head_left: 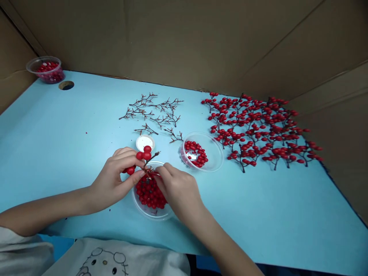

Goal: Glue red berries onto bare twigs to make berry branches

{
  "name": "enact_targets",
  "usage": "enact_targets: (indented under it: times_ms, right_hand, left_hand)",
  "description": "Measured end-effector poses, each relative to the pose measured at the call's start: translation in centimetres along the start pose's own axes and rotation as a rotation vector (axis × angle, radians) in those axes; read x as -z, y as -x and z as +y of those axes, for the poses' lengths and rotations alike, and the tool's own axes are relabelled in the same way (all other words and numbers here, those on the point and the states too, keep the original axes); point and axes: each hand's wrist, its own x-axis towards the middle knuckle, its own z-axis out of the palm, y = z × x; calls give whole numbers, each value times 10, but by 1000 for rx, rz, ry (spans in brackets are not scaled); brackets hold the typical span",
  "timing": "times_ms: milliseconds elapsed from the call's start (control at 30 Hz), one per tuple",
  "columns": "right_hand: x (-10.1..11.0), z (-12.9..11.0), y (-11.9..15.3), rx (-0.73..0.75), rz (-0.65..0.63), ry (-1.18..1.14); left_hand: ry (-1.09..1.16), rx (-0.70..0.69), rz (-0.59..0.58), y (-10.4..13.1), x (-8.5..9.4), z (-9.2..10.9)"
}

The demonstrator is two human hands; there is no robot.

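My left hand pinches a small artificial berry branch between thumb and fingers. Several red berries sit on its left side, and other twig tips look bare. My right hand is closed at the branch's lower right twigs; what its fingertips pinch is hidden. Both hands are above a clear round tub of red berries. Just behind the left hand is a small white dish. Beyond the right hand stands a second clear tub, partly filled with smaller red berries.
Bare brown twigs lie mid-table. Many berry-covered branches spread across the right. At the far left corner, another tub of red berries stands by a round hole. Cardboard walls enclose the blue table.
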Motion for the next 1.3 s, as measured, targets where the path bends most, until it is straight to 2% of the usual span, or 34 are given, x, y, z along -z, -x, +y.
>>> enact_targets:
  times_ms: [100, 200, 300, 367, 633, 900, 1300]
  right_hand:
    - [9, 6, 16, 32, 196, -308]
    - [18, 2, 27, 25, 384, -593]
    - [23, -9, 28, 5, 559, -693]
    - [23, -17, 25, 21, 608, -700]
    - [20, -27, 21, 42, 650, -657]
    - [17, -28, 22, 2, 599, -626]
    - [11, -25, 20, 22, 609, -720]
  left_hand:
    - [-47, -52, 15, 1, -1, 0]
    - [-52, -73, 4, 2, -3, 0]
    - [-82, -78, -3, 3, -4, 2]
    - [-100, -89, -6, 4, -4, 4]
    - [-101, -119, -30, 5, -2, 6]
    - [-90, -148, -37, 5, -3, 5]
    - [-25, -74, -38, 5, -4, 9]
